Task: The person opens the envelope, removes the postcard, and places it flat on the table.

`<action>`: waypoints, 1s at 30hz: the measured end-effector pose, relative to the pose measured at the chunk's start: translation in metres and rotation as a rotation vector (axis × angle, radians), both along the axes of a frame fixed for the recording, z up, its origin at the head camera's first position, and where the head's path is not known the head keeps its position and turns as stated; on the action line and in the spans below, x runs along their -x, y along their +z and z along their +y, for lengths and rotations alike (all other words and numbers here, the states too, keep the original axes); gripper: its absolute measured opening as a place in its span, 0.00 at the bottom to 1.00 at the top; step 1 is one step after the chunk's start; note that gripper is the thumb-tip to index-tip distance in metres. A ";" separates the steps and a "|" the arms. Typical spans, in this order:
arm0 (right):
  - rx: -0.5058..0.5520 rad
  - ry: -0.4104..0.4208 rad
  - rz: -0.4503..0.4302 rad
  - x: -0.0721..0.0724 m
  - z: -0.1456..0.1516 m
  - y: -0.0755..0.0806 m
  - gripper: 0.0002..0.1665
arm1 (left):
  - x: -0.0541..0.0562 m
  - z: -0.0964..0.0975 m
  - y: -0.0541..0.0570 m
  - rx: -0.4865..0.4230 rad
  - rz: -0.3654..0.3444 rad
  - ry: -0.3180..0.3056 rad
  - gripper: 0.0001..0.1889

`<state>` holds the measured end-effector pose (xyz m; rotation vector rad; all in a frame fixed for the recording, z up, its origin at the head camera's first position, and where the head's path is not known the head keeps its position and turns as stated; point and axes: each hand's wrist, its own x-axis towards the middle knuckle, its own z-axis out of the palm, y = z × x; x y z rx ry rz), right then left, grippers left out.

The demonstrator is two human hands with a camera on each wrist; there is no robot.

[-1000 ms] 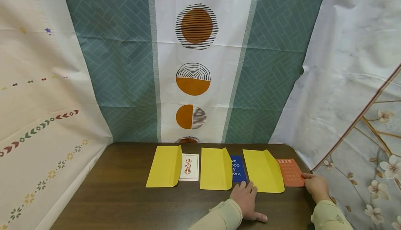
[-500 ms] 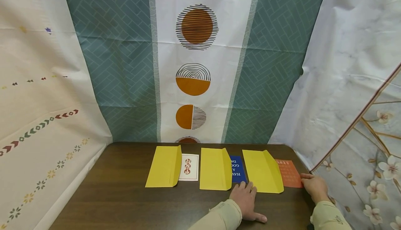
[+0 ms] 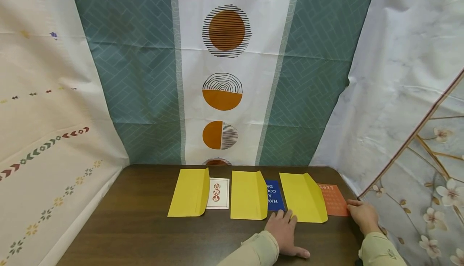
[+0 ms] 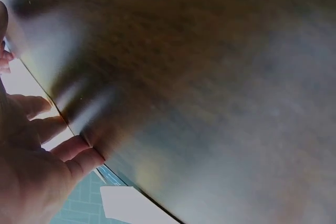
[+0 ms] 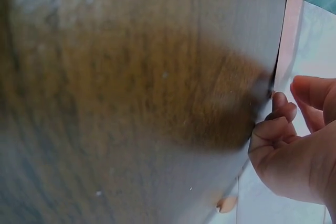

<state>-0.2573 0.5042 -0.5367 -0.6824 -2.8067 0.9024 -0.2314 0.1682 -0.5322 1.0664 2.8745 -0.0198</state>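
Observation:
In the head view, my right hand [image 3: 364, 217] pinches the right edge of an orange card [image 3: 335, 201]. The card's left part is hidden in the open end of the right-hand yellow envelope [image 3: 301, 197]. My left hand [image 3: 282, 233] lies with fingers extended, its fingertips at that envelope's lower left corner, close to a blue card [image 3: 276, 196]. In the left wrist view, the fingers of the left hand [image 4: 42, 161] are spread and low over the table. The right wrist view has the right hand [image 5: 299, 145] with curled fingers beside the table's edge.
The blue card sticks out of the middle yellow envelope [image 3: 247, 195]. A white card [image 3: 218, 193] with red characters projects from the left yellow envelope [image 3: 187, 193]. All lie along the back of the brown table [image 3: 145, 225]. Patterned cloths [image 3: 145, 76] hang behind and at both sides.
The orange card has slid slightly left, further into its envelope, with my right hand following a little. My left hand has stayed in place.

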 end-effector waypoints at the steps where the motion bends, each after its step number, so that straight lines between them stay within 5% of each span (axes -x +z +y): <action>1: 0.005 -0.002 0.007 0.000 0.000 0.000 0.24 | 0.001 -0.001 0.000 -0.010 -0.010 -0.001 0.53; 8: 0.030 -0.002 0.023 0.002 -0.004 0.000 0.27 | 0.010 -0.004 -0.003 -0.123 -0.112 0.016 0.55; 12: 0.057 -0.018 0.022 0.003 -0.004 -0.001 0.28 | 0.012 -0.008 0.005 -0.132 -0.063 -0.055 0.53; 18: 0.064 -0.015 0.026 0.011 -0.005 0.000 0.29 | 0.015 -0.029 0.033 -0.145 0.020 -0.146 0.49; 24: 0.097 -0.004 0.028 0.014 -0.010 0.006 0.29 | 0.019 -0.076 0.053 -0.231 -0.010 -0.128 0.48; 30: -0.006 0.118 0.040 0.011 -0.018 0.016 0.30 | 0.028 -0.157 0.061 -0.322 -0.044 0.045 0.50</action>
